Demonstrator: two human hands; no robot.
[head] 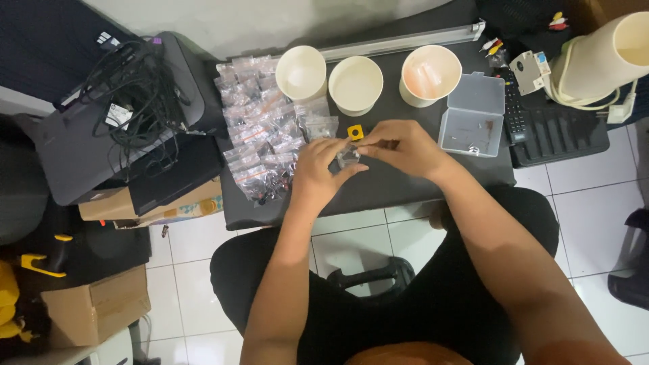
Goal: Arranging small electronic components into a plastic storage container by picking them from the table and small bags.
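Observation:
My left hand (319, 169) and my right hand (399, 147) meet over a low dark table (392, 186). Together they pinch a small clear plastic bag (349, 157) with something dark inside; the fingers hide most of it. Just beyond the fingertips lies a small yellow square part (355, 131) with a hole in it. A spread of many small clear bags (260, 132) holding tiny parts covers the table to the left of my left hand.
Three pale paper cups (302, 71) (355, 84) (430, 74) stand along the table's far side. A clear plastic box (472, 116) is at the right, beside a black remote (517, 111). A black printer with tangled cables (128, 101) sits left, cardboard boxes (94, 307) below.

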